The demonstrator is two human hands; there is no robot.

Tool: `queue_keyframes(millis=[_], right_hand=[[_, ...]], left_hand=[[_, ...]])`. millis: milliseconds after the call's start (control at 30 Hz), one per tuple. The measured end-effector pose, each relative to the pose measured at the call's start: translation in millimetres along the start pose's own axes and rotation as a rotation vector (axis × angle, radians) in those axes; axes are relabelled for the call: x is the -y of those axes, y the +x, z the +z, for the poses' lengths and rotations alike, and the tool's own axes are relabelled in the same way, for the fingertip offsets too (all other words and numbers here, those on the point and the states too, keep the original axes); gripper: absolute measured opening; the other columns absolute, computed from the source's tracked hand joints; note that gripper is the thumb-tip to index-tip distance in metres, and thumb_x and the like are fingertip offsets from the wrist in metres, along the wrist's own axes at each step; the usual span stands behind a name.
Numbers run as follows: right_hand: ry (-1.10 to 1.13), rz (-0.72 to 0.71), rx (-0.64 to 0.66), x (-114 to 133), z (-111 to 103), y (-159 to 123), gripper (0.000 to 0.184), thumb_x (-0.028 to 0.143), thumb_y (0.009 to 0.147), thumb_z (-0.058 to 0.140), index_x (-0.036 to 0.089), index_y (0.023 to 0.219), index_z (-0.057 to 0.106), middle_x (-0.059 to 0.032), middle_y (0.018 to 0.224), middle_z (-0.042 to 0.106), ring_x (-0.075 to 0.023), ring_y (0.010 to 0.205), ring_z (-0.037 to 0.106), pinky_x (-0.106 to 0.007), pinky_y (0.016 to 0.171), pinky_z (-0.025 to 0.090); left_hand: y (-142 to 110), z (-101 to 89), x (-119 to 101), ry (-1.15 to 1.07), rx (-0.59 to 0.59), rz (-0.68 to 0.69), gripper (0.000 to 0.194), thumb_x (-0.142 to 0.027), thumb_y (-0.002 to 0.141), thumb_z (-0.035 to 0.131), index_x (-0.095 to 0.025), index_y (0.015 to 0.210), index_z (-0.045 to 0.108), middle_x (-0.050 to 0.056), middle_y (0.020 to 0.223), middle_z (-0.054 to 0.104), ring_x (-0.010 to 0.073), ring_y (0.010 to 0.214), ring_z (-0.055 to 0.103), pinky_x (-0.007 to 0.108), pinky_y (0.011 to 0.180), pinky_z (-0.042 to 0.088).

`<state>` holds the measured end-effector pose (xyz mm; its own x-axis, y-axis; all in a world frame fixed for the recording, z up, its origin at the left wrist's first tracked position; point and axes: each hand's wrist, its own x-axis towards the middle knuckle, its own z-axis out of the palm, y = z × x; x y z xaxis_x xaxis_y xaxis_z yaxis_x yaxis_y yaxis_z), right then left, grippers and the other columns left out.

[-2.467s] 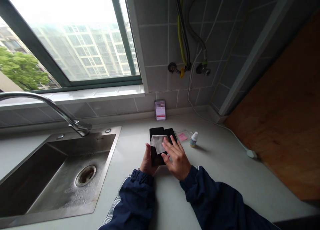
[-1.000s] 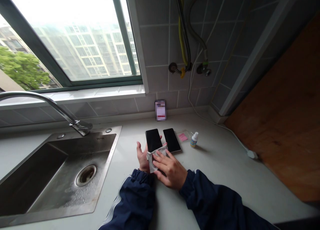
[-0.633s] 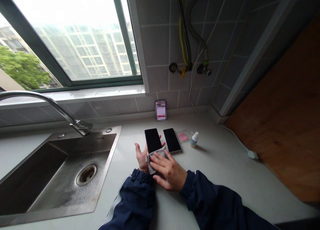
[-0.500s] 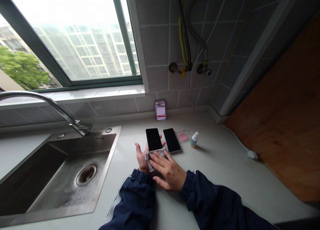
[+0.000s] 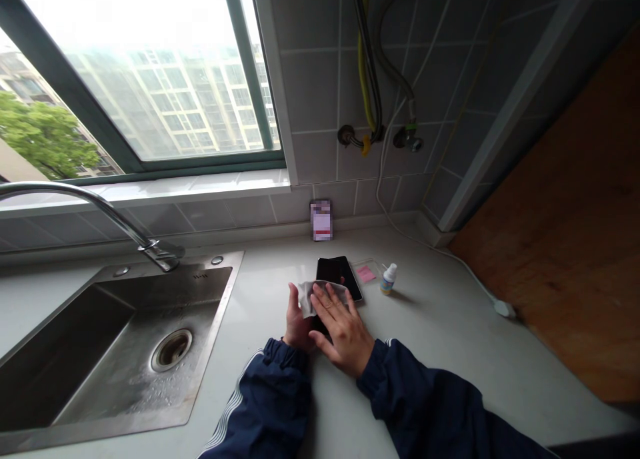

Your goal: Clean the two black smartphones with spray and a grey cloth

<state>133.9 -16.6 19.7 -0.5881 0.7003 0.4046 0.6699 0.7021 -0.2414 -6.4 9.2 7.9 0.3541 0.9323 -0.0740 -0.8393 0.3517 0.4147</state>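
Smartphone (image 5: 319,326), the nearer of two: only a dark strip shows between the hands, the rest under a white cloth (image 5: 320,294). One second earlier it lay fully visible beside the second smartphone (image 5: 339,272); now it sits nearer the person and further right, its far end covered by the cloth, close against or overlapping the second phone (cannot tell which). Left hand (image 5: 299,319) stands at the phone's left edge, fingers hidden behind the cloth; grip cannot be told. Right hand (image 5: 343,332) lies flat, fingers spread, on the cloth. Right of the phones: pink note (image 5: 366,274), dropper bottle (image 5: 388,279). Sink (image 5: 220,306) lies left.
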Motion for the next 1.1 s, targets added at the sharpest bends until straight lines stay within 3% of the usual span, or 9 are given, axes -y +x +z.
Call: queue_keyframes(millis=[200, 467, 600, 733, 1100], right_hand=[[-0.048, 0.096, -0.095, -9, -1, 2, 0.076, 0.034, 0.099, 0.050, 0.018, 0.161, 0.009, -0.0095, 0.166, 0.015, -0.0333, 0.154, 0.010, -0.063, 0.121, 0.015], [-0.109, 0.181, -0.183, -15, -5, 5, 0.073, 0.038, 0.103, 0.043, 0.020, 0.161, 0.004, -0.0085, 0.166, 0.016, -0.0334, 0.154, 0.011, -0.063, 0.121, 0.012], [-0.115, 0.206, -0.230, -20, -7, 7, 0.074, 0.038, 0.102, 0.042, 0.021, 0.162, 0.001, -0.0081, 0.166, 0.016, -0.0337, 0.154, 0.012, -0.062, 0.121, 0.011], [-0.098, 0.217, -0.264, -24, -6, 7, 0.075, 0.038, 0.103, 0.042, 0.021, 0.161, -0.001, -0.0094, 0.166, 0.015, -0.0337, 0.154, 0.013, -0.061, 0.121, 0.014], [-0.044, 0.213, -0.209, -24, 0, 5, 0.074, 0.039, 0.103, 0.041, 0.018, 0.161, 0.001, -0.0107, 0.167, 0.011, -0.0322, 0.154, 0.010, -0.060, 0.120, 0.023]], left_hand=[[-3, -4.7, 6, 0.093, 0.027, -0.150, 0.085, -0.076, 0.088, 0.043, -0.019, 0.151, 0.044, 0.014, 0.145, 0.056, 0.0377, 0.143, 0.040, 0.052, 0.120, 0.026], [-6, -6.8, 11, 0.281, 0.040, -0.123, 0.077, -0.065, 0.086, 0.058, -0.022, 0.149, 0.047, 0.011, 0.150, 0.051, 0.0369, 0.145, 0.035, 0.050, 0.123, 0.021], [-6, -9.0, 13, 0.330, 0.068, -0.046, 0.066, -0.058, 0.087, 0.062, -0.023, 0.143, 0.056, 0.008, 0.148, 0.055, 0.0342, 0.146, 0.035, 0.046, 0.123, 0.021], [-4, -14.7, 14, 0.379, 0.081, 0.025, 0.059, -0.051, 0.091, 0.060, -0.024, 0.143, 0.056, 0.005, 0.151, 0.051, 0.0305, 0.148, 0.031, 0.042, 0.125, 0.019], [-5, 0.0, 6, 0.206, 0.055, 0.005, 0.064, -0.049, 0.094, 0.056, -0.022, 0.151, 0.043, 0.010, 0.147, 0.055, 0.0338, 0.140, 0.044, 0.047, 0.121, 0.026]])
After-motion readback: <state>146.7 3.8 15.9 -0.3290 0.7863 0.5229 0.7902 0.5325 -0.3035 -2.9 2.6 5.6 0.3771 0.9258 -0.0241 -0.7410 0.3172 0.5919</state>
